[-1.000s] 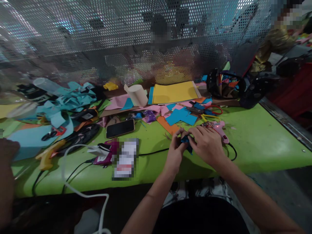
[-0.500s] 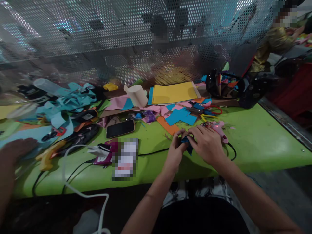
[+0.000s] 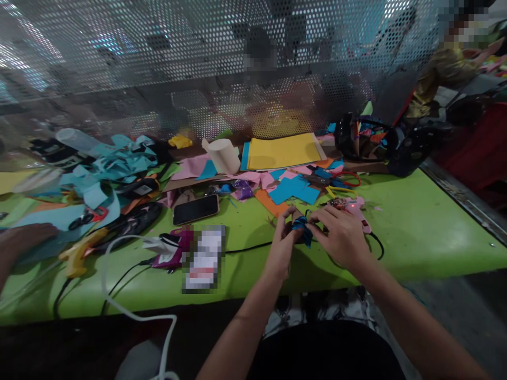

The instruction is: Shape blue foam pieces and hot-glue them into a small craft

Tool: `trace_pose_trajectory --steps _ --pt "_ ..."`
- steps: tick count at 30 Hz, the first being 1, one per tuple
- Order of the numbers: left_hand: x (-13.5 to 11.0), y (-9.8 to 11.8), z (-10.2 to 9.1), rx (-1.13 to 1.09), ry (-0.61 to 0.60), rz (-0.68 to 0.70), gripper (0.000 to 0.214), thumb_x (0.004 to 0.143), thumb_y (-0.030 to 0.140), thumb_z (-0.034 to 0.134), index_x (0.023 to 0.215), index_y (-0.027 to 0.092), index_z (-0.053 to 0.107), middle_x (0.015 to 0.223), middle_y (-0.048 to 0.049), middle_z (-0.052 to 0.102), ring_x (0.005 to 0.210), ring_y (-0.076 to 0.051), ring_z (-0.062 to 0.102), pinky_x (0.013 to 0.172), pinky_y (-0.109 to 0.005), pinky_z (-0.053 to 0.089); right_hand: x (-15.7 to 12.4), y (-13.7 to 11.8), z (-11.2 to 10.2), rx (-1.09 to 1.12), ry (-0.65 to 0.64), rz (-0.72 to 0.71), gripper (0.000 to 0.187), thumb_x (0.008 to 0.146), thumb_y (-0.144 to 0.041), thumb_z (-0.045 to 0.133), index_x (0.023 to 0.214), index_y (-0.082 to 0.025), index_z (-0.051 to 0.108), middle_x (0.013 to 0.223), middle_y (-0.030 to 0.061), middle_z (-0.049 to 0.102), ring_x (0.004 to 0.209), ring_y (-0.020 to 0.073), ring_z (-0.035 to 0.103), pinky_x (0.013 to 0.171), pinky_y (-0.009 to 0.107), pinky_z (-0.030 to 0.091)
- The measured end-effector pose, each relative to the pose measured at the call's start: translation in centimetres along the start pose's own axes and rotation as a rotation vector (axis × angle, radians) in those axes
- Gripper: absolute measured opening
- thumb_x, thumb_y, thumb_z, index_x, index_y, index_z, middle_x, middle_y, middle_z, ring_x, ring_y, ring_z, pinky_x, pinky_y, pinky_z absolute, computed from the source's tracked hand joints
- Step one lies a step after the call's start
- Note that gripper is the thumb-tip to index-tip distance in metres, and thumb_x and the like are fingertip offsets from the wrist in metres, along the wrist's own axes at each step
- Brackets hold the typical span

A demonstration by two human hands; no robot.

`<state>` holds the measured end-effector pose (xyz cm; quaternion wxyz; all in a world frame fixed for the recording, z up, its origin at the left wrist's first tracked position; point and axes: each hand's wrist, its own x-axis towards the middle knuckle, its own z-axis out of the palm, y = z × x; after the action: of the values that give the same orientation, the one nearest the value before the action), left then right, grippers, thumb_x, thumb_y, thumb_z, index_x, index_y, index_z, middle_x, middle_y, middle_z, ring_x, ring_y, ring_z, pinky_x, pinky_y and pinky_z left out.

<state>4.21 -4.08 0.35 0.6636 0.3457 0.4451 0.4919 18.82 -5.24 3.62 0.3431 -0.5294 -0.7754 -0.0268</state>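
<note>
Both my hands meet over the green table [image 3: 415, 227], pinching a small folded blue paper piece [image 3: 301, 228] between them. My left hand [image 3: 282, 244] grips its left side with curled fingers. My right hand [image 3: 339, 235] closes on its right side from above. Just behind my right hand lies a pink glue gun [image 3: 358, 207] with a red light, its black cord [image 3: 378, 245] looping round my wrist side. Blue paper squares [image 3: 295, 190] and an orange strip [image 3: 269, 203] lie right behind my hands.
A black phone [image 3: 195, 209], a yellow glue gun [image 3: 79, 253], a white cable [image 3: 130, 311] and blue paper scraps [image 3: 114, 161] crowd the left. Yellow sheets [image 3: 283, 150], a paper roll [image 3: 222, 154] and a black basket [image 3: 362, 136] stand behind. Another person's hand [image 3: 24, 237] rests far left.
My hands have lifted the blue piece a little and turned it, so more of it shows. The other person's hand at far left has slid onto the table.
</note>
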Motion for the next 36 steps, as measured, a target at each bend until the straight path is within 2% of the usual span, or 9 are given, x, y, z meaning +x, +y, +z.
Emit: trace_pose_trajectory --steps 7,18,29,36 --pt "-0.18 0.29 0.05 0.012 -0.002 0.013 0.060 0.068 0.021 0.068 0.126 0.026 0.054 0.087 0.0012 0.065 0.083 -0.015 0.058 0.076 -0.024 0.043 0.29 0.20 0.18 -0.015 0.004 -0.009 0.009 0.093 -0.021 0.058 0.087 -0.020 0.064 0.084 0.0032 0.070 0.077 0.0181 0.065 0.068 0.030 0.042" --pt "-0.31 0.39 0.30 0.013 0.001 0.023 0.058 0.068 0.020 0.067 0.124 0.026 0.055 0.101 -0.0009 0.067 0.093 -0.016 0.059 0.083 -0.025 0.044 0.44 0.29 0.28 -0.030 -0.019 -0.029 0.009 0.092 -0.020 0.058 0.086 -0.020 0.065 0.084 0.0037 0.070 0.077 0.0180 0.064 0.067 0.030 0.042" --pt "-0.45 0.48 0.34 0.042 -0.001 0.039 0.058 0.068 0.016 0.061 0.125 0.025 0.054 0.092 0.0000 0.065 0.085 -0.015 0.057 0.076 -0.024 0.043 0.43 0.39 0.24 -0.031 -0.044 0.007 0.009 0.093 -0.021 0.059 0.087 -0.020 0.066 0.087 0.0040 0.072 0.079 0.0186 0.066 0.068 0.030 0.043" --pt "-0.37 0.41 0.31 0.029 0.012 0.032 0.058 0.068 0.018 0.062 0.125 0.024 0.054 0.090 0.0005 0.065 0.083 -0.015 0.056 0.078 -0.024 0.043 0.31 0.73 -0.21 0.009 -0.047 0.020 0.007 0.091 -0.020 0.060 0.087 -0.020 0.066 0.086 0.0030 0.072 0.078 0.0188 0.066 0.068 0.029 0.042"
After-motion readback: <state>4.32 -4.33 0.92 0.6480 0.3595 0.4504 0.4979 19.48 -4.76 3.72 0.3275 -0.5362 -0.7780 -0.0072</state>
